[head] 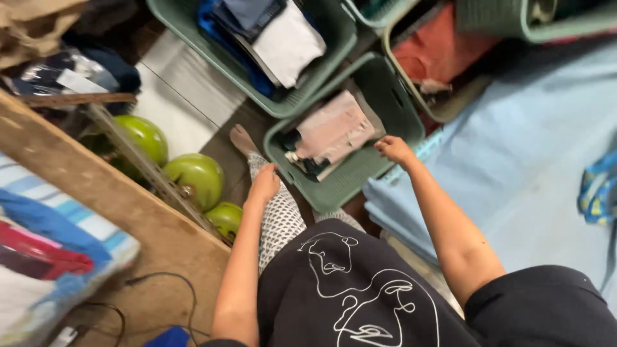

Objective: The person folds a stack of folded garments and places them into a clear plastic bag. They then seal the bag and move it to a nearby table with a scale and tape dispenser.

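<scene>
Both hands on the near green plastic laundry basket [379, 96], which sits on the floor just ahead of the person's knees. Left hand [264, 183] curled over the basket's near-left corner rim, gripping it. Right hand [394, 149] fingers bent, closed on the right rim. Inside: a folded pale pink cloth [334, 128] on darker folded clothes. Light blue sheet [527, 154] just right of the basket. Three green gas cylinders [196, 177] to the left.

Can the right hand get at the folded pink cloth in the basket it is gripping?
Probably yes. The right hand sits on the rim of the green basket, right beside the folded pink cloth, which lies on top of the pile with nothing covering it. The left hand holds the opposite rim, clear of it.
</scene>
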